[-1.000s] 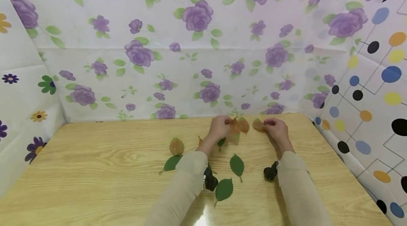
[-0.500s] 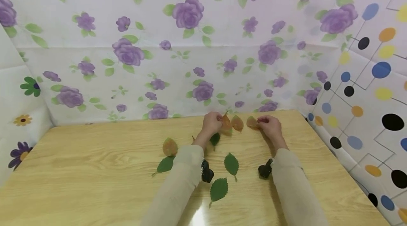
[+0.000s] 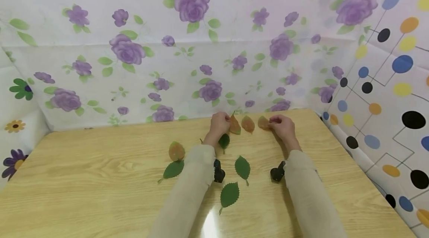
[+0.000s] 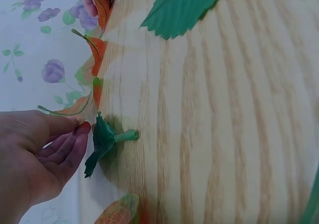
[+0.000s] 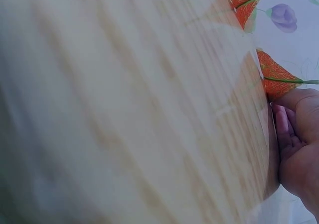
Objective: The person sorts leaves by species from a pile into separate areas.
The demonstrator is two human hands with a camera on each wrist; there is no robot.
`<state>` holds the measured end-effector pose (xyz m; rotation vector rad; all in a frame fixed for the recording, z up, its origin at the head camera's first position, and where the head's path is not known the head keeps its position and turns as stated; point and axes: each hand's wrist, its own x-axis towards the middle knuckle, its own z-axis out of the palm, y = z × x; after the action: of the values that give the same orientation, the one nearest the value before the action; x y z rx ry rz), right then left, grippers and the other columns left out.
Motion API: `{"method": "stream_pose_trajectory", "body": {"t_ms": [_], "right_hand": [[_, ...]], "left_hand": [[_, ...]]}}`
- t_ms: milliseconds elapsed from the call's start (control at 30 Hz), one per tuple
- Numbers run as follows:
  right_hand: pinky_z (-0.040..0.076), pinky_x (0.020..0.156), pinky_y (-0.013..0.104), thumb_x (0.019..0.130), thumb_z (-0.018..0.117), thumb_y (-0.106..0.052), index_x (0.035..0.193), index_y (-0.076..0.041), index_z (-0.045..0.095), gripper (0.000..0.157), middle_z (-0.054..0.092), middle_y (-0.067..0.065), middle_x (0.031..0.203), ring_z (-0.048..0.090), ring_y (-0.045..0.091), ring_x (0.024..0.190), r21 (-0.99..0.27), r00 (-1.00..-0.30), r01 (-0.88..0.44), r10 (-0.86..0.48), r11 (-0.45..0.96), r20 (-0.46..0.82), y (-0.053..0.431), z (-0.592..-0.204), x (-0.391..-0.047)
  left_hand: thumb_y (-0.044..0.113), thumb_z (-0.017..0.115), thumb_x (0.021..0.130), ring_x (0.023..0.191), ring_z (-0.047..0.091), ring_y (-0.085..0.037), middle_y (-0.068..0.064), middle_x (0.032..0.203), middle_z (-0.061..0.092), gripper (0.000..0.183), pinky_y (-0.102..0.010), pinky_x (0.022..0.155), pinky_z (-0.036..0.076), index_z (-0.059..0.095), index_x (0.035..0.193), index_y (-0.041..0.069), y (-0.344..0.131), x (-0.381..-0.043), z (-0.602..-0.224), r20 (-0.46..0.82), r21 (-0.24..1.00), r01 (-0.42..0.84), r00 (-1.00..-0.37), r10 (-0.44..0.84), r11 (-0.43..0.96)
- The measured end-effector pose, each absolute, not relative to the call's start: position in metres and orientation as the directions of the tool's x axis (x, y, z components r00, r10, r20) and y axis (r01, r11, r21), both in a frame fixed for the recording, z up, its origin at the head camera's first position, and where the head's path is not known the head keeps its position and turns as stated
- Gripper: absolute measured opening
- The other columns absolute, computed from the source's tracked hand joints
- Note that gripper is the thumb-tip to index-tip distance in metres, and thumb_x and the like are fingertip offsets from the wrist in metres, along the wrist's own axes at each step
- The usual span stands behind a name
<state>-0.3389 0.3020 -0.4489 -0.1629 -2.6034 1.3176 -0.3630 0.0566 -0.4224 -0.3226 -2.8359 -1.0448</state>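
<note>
Toward the back of the table, my left hand [image 3: 219, 123] pinches the edge of an orange artificial leaf [image 3: 235, 125] with a green tip. Thumb and fingertip meet at that leaf in the left wrist view, just above a dark green leaf [image 4: 102, 142]. My right hand [image 3: 284, 126] holds another orange leaf [image 3: 263, 122] by its right side; in the right wrist view the thumb lies against this leaf [image 5: 276, 77], partly hiding the grip. Between the two hands an orange leaf [image 3: 248, 123] lies untouched, so the three form a row.
Green leaves [image 3: 242, 167] lie scattered nearer the front, one [image 3: 229, 194] closest to me. Left of my left forearm are an orange-green leaf [image 3: 176, 151] and a green leaf [image 3: 173, 170]. A flowered cloth [image 3: 140, 74] rises behind the wooden table [image 3: 100, 193].
My left hand has brought its orange leaf down beside the middle one, the two now apart. My right hand keeps its place at the right leaf. The head view has shifted slightly.
</note>
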Motion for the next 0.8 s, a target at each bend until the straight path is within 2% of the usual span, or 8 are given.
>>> {"method": "stream_pose_trajectory", "body": {"t_ms": [200,500,567,600,667,733,800], "right_hand": [[0.046,0.089,0.042,0.088,0.069,-0.007,0.098,0.001,0.068,0.013,0.069,0.015,0.096,0.061,0.030,0.092,-0.803,-0.967,-0.018,0.193,0.596,0.165,0.303,-0.446,-0.335],[0.045,0.094,0.043,0.090,0.068,-0.006,0.107,0.005,0.066,0.020,0.066,0.022,0.106,0.060,0.034,0.100,-0.801,-0.967,0.018,0.213,0.599,0.137,0.301,-0.450,-0.339],[0.045,0.093,0.042,0.090,0.068,-0.007,0.107,0.005,0.066,0.021,0.066,0.021,0.106,0.060,0.034,0.100,-0.800,-0.968,0.025,0.215,0.600,0.130,0.301,-0.450,-0.340],[0.045,0.093,0.042,0.090,0.068,-0.007,0.107,0.005,0.066,0.021,0.066,0.022,0.106,0.060,0.034,0.100,-0.800,-0.968,0.028,0.214,0.600,0.127,0.300,-0.450,-0.339],[0.045,0.094,0.043,0.089,0.068,-0.007,0.107,0.005,0.066,0.021,0.066,0.022,0.106,0.060,0.034,0.100,-0.798,-0.969,0.026,0.210,0.602,0.127,0.300,-0.448,-0.339],[0.044,0.094,0.044,0.089,0.068,-0.007,0.107,0.005,0.066,0.022,0.066,0.022,0.106,0.060,0.035,0.101,-0.793,-0.969,0.021,0.206,0.609,0.133,0.300,-0.448,-0.338],[0.044,0.094,0.044,0.089,0.068,-0.006,0.107,0.006,0.066,0.022,0.066,0.023,0.106,0.060,0.036,0.100,-0.788,-0.968,0.016,0.207,0.615,0.143,0.301,-0.448,-0.337]], "left_hand": [[-0.001,0.065,0.083,0.094,0.065,-0.031,-0.013,0.094,0.070,0.013,-0.038,0.083,0.052,0.073,0.093,-0.002,0.059,-0.367,-0.425,0.162,0.619,0.225,-0.974,0.158,0.752],[-0.002,0.065,0.082,0.094,0.064,-0.032,-0.015,0.094,0.070,0.013,-0.039,0.083,0.052,0.072,0.093,-0.003,0.060,-0.369,-0.431,0.167,0.633,0.225,-0.974,0.153,0.741],[0.001,0.065,0.084,0.095,0.065,-0.030,-0.013,0.095,0.070,0.014,-0.037,0.083,0.052,0.073,0.094,-0.002,0.059,-0.368,-0.431,0.163,0.622,0.215,-0.976,0.144,0.753],[0.002,0.064,0.085,0.090,0.065,-0.027,-0.011,0.091,0.070,0.012,-0.035,0.079,0.053,0.074,0.092,-0.001,0.058,-0.367,-0.429,0.156,0.620,0.209,-0.977,0.142,0.757],[0.006,0.061,0.090,0.069,0.058,-0.019,-0.005,0.071,0.062,0.016,-0.028,0.063,0.048,0.069,0.077,0.001,0.057,-0.364,-0.424,0.123,0.620,0.190,-0.982,0.145,0.761],[0.009,0.057,0.093,0.053,0.040,-0.012,0.001,0.056,0.045,0.033,-0.023,0.051,0.035,0.056,0.061,0.006,0.055,-0.362,-0.417,0.093,0.629,0.176,-0.984,0.151,0.757],[0.009,0.054,0.094,0.048,0.022,-0.011,0.003,0.051,0.027,0.043,-0.023,0.047,0.021,0.038,0.054,0.009,0.052,-0.359,-0.409,0.073,0.649,0.181,-0.982,0.176,0.739]]}}
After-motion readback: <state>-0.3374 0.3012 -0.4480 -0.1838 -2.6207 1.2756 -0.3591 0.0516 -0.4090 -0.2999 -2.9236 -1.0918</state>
